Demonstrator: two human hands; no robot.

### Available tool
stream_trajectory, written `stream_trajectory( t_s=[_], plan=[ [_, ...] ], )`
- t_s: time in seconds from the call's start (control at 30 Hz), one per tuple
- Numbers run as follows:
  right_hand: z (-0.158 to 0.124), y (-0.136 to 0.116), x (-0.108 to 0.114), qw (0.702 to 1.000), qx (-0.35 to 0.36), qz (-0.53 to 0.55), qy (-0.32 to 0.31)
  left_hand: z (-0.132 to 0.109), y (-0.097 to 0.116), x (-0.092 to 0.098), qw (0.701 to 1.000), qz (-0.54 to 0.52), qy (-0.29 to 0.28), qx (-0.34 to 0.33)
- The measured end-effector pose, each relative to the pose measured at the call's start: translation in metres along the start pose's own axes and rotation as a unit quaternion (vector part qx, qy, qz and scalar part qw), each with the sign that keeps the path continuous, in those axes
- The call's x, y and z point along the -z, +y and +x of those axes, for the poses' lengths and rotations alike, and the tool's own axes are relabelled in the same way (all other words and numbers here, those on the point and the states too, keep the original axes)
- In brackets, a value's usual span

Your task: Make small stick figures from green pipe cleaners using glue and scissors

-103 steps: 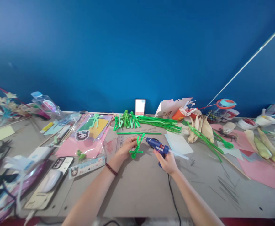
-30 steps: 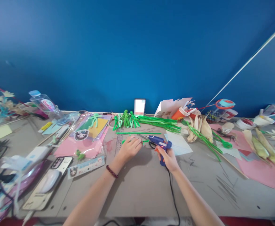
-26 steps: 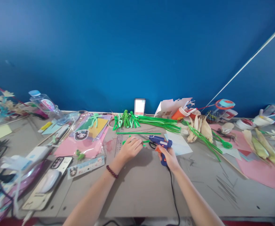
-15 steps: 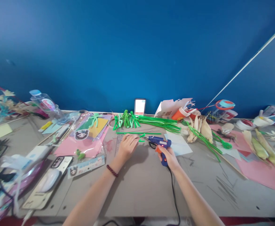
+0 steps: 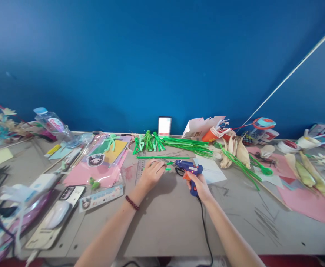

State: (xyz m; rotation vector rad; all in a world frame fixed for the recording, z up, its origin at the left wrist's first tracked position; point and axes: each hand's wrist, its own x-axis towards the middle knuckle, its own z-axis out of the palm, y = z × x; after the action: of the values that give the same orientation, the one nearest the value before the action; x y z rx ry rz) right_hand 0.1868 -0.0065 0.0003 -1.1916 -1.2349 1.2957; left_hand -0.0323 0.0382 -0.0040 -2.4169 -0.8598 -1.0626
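My right hand is wrapped round the grip of a blue glue gun with an orange trigger, its nozzle pointing left. Close to the nozzle tip are short green pipe cleaner pieces. My left hand is closed with its fingertips beside that tip, pinching what looks like a green pipe cleaner, mostly hidden by the fingers. Just beyond both hands lies one straight green pipe cleaner. Behind it stand bent green pipe cleaner figures and a bundle of long green pipe cleaners.
Scissors lie behind the nozzle, and a ruler lies left of my hand. At left are a phone, plastic-bagged paper and a bottle. Dried husks and pink paper lie at right. A black cord runs off the front edge.
The left fingers have turned slightly downward near the nozzle, and less of the green piece they hold shows. The glue gun stays almost in place.
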Motion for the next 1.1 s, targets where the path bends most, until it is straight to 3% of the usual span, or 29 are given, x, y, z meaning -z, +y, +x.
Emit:
stream_trajectory(
  t_s=[0.23,0.5,0.63,0.77,0.93,1.1],
  plan=[
    [-0.004,-0.002,-0.002,0.999,0.019,-0.031,-0.005,0.003,0.0,0.004,0.999,-0.037,-0.016,0.036],
    [-0.007,-0.001,-0.007,0.986,0.082,-0.146,0.009,0.009,0.005,0.003,0.992,-0.097,0.034,0.07],
    [-0.009,0.002,-0.007,0.955,0.14,-0.258,0.034,0.01,0.007,-0.002,0.979,-0.13,0.089,0.129],
    [-0.011,0.002,-0.007,0.919,0.196,-0.339,0.048,0.009,0.008,-0.007,0.963,-0.168,0.108,0.183],
    [-0.013,0.001,-0.009,0.909,0.21,-0.353,0.064,0.006,0.007,-0.009,0.944,-0.205,0.113,0.232],
    [-0.014,-0.001,-0.009,0.926,0.19,-0.317,0.078,0.007,0.005,-0.005,0.918,-0.232,0.122,0.299]
  ],
)
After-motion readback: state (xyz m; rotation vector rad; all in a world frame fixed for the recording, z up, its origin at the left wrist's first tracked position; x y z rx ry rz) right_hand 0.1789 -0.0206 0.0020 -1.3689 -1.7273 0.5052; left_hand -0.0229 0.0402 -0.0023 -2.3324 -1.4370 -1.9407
